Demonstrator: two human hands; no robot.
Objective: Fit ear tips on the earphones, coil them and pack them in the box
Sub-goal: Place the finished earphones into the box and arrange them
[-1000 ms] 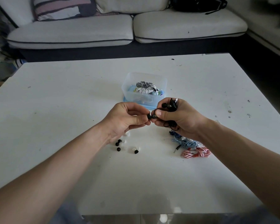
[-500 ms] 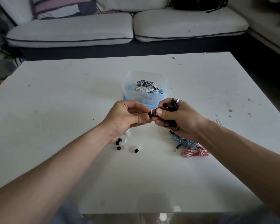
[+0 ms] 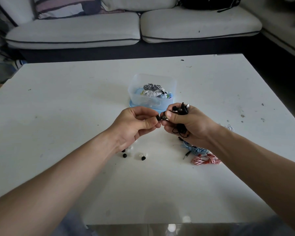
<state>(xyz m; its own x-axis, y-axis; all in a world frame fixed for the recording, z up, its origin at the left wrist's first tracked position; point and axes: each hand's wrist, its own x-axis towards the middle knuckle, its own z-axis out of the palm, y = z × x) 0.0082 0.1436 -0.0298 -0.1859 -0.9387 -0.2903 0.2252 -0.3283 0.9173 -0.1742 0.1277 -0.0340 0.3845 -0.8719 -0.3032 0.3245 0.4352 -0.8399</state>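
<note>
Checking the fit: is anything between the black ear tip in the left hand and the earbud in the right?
Nothing visible: the left hand pinches the ear tip directly beside the earbud pinched by the right hand.

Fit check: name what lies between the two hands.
Head view: a black ear tip in the left hand, next to the earbud in the right hand.

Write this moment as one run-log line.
step: fitting black ear tip | left hand: pinches tip | right hand: grips black earphones | box: holds coiled earphones
</note>
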